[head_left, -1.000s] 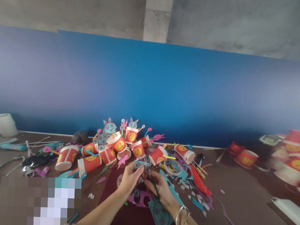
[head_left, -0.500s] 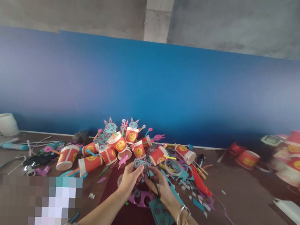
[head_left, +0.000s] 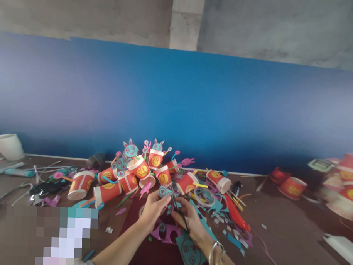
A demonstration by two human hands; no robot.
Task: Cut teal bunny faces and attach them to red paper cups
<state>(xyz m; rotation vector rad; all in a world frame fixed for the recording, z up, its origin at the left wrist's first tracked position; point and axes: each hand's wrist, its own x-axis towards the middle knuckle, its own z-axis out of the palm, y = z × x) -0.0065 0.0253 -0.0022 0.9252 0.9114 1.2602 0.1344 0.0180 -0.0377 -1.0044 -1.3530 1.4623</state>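
My left hand (head_left: pixel 155 208) pinches a small blue paper piece (head_left: pixel 164 192) with a heart drawn in a circle. My right hand (head_left: pixel 191 218) is closed on black-handled scissors (head_left: pixel 184 218), whose blades point up at the paper's right side. Whether the blades are apart is hard to make out. Beneath my hands lie a purple paper sheet with round holes (head_left: pixel 171 233) and a small blue heart circle (head_left: pixel 162 228). A teal paper square (head_left: pixel 190 253) with a drawn face sits below my right wrist.
Several red paper cups (head_left: pixel 107 193) with straws and paper animals pile up behind my hands. A tape roll (head_left: pixel 203 197), a red pointed object (head_left: pixel 236 215) and paper scraps lie to the right. More stacked cups (head_left: pixel 348 192) stand far right, before the blue wall panel (head_left: pixel 177 109).
The heart paper in my left hand has turned and shifted slightly right against the scissors. Both hands stay in nearly the same place.
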